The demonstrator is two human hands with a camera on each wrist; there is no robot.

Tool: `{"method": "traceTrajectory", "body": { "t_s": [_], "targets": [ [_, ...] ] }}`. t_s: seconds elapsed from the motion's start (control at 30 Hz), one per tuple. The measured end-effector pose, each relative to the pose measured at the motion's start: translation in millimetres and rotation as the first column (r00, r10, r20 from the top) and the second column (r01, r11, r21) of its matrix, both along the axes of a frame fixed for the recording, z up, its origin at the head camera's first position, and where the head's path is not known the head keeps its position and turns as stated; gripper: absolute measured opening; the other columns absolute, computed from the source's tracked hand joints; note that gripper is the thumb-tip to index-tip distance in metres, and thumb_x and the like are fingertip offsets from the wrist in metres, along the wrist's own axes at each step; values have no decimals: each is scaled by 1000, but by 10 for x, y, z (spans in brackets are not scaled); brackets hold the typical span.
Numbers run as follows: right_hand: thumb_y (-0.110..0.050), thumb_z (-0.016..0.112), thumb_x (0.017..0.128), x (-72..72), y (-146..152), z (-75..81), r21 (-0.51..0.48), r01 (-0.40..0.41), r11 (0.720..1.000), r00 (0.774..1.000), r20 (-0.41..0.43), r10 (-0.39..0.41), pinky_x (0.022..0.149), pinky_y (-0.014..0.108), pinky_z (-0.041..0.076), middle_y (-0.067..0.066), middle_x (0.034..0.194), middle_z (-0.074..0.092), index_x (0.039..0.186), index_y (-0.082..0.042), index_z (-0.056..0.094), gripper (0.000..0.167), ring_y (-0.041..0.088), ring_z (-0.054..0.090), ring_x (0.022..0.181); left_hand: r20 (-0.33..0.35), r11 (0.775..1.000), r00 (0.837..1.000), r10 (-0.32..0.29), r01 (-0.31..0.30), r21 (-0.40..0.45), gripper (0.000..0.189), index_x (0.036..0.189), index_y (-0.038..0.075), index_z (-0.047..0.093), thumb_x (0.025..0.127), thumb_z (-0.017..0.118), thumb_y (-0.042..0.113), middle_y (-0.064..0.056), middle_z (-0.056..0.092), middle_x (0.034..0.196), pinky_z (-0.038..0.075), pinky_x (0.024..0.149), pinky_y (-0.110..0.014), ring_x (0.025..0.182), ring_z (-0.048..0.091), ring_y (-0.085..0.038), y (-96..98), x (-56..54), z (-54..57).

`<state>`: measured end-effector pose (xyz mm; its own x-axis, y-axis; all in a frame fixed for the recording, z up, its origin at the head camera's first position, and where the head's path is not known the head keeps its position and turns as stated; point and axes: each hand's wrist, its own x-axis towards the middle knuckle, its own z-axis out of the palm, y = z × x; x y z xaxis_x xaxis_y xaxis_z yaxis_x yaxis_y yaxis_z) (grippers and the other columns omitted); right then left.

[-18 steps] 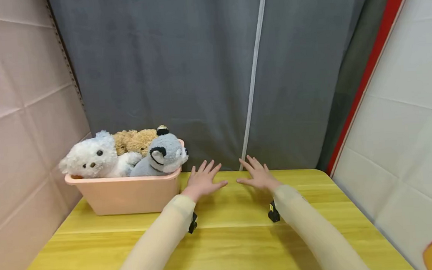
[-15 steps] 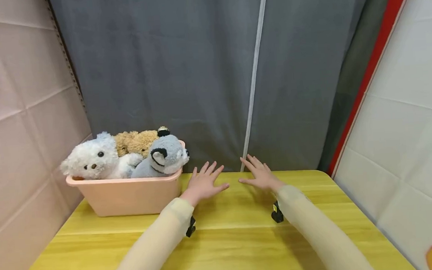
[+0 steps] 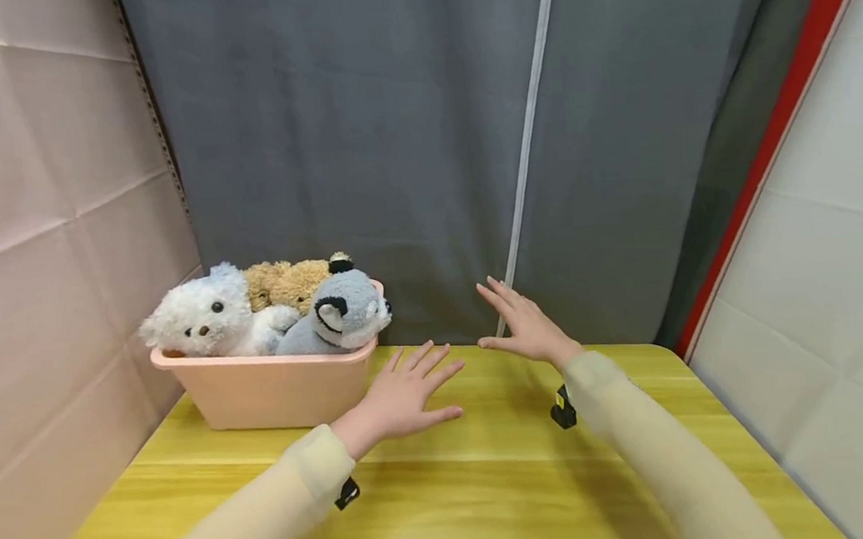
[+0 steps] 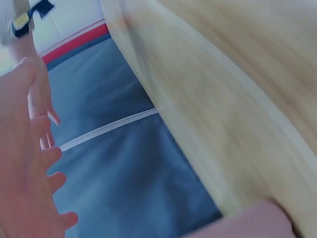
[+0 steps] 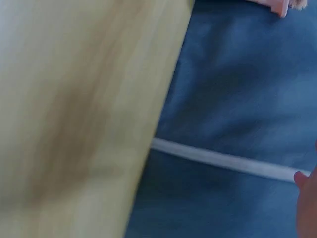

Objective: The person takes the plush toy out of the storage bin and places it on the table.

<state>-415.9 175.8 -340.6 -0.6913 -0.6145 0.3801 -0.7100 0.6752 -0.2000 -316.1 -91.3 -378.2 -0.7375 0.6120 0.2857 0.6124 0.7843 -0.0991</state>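
My left hand [image 3: 399, 397] hovers over the table, fingers spread and nothing held, just right of and in front of a pink plastic bin [image 3: 275, 391]. Farther back and to the right, my right hand [image 3: 529, 325] is raised over the table with straight fingers, holding nothing. Stuffed animals fill the bin: a white bear [image 3: 202, 315] at the left, a grey-and-white plush [image 3: 344, 309] at the right, and brown curly plush [image 3: 289, 281] behind them. In the left wrist view, the left hand [image 4: 25, 163] shows its fingertips, with the other hand beyond it.
The yellow wood-grain table [image 3: 448, 502] ends at a dark grey curtain [image 3: 362, 141] with a pale vertical strip [image 3: 534, 120]. Pale panels [image 3: 32, 247] stand at the left, and a white panel [image 3: 815, 276] with a red edge stands at the right.
My left hand has drawn back toward me and slightly left. The right hand has risen a little and tilted. The head view has swung slightly left; the bin and plush toys stay put.
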Motion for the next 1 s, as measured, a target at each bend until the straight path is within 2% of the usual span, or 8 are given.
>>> {"method": "traceTrajectory", "body": {
  "t_s": [0.2,0.33,0.47,0.6,0.7,0.87,1.0],
  "targets": [
    [-62,71,77,-17,-230,286,8,-77,997,991,-108,77,108,62,17,5,162,5,156,-23,13,106,28,8,147,-114,998,993,-32,25,-59,72,152,34,29,91,33,73,1,20,159,12,112,-57,146,13,-25,-304,339,164],
    [-61,76,72,3,-480,438,20,-145,989,974,-173,146,109,59,18,2,162,4,156,-23,14,111,28,10,147,-178,998,984,-27,16,-64,70,151,33,32,92,37,71,0,22,159,11,112,-58,146,14,-26,-585,519,189],
    [-63,77,70,42,-769,547,43,-218,975,949,-222,222,110,56,19,-1,162,2,156,-24,14,113,29,11,146,-223,998,975,24,-35,-45,69,150,33,36,91,42,68,1,23,159,17,110,-59,145,18,-25,-908,638,171],
    [-65,75,70,88,-979,604,81,-261,962,930,-245,273,111,54,19,-2,162,1,156,-25,13,113,27,9,147,-282,997,957,68,-78,-22,68,150,33,36,91,50,63,0,28,157,22,109,-58,143,25,-25,-1186,669,127],
    [-67,74,70,127,-1077,650,136,-279,951,916,-260,306,112,52,17,-2,162,0,156,-25,13,113,23,5,147,-320,997,945,68,-78,-18,68,150,32,36,91,53,60,-3,33,154,25,107,-58,140,31,-27,-1361,668,101],
    [-74,70,67,179,-1169,796,198,-283,939,893,-304,333,113,51,15,-3,162,-1,156,-26,14,116,18,1,147,-379,997,923,67,-73,0,65,150,29,37,94,44,62,-6,42,149,27,107,-57,133,40,-30,-1607,622,91],
    [-82,64,62,197,-1251,910,222,-289,931,880,-322,349,112,52,16,-2,162,0,156,-27,15,120,17,0,147,-448,996,889,92,-81,43,66,144,19,46,96,36,63,-9,51,139,32,103,-56,125,48,-33,-1729,538,101]
  ]
}}
